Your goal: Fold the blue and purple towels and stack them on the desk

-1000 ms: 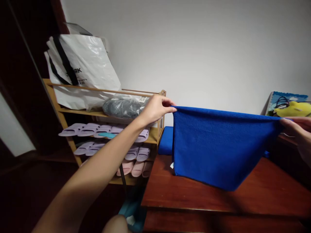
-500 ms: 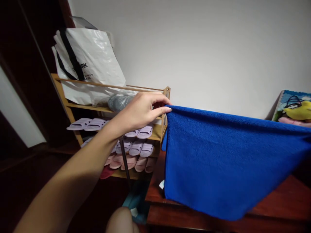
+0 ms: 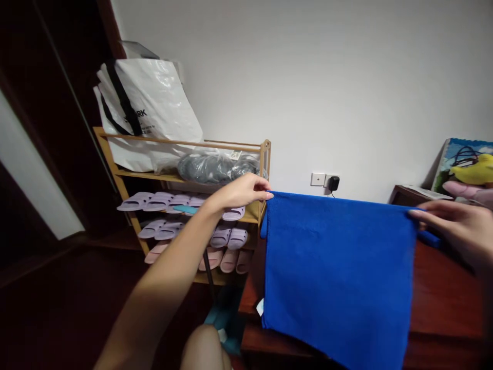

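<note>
A blue towel [image 3: 339, 272] hangs spread out between my two hands, its top edge nearly level. My left hand [image 3: 246, 192] pinches the upper left corner between thumb and fingers. At the upper right corner, my right hand [image 3: 454, 221] grips the cloth, also with thumb and fingers pressed together. The towel hangs in front of a dark red wooden table [image 3: 447, 303] and hides much of it. A bit of blue fabric shows behind each upper corner. A small white tag [image 3: 260, 307] sticks out by the lower left edge.
A wooden shoe rack [image 3: 111, 154] holds several lilac slippers [image 3: 134, 200], pink slippers [image 3: 229, 261], a plastic-wrapped grey bundle [image 3: 215, 167] and a white bag [image 3: 165, 97]. A black plug [image 3: 333, 182] sits in the wall socket. A yellow plush toy [image 3: 475, 169] lies at the right.
My right hand has come into view with the right corner. The towel has gone from slanted and stretched to a squarer hang, slightly lower. The view has shifted, showing the wall socket.
</note>
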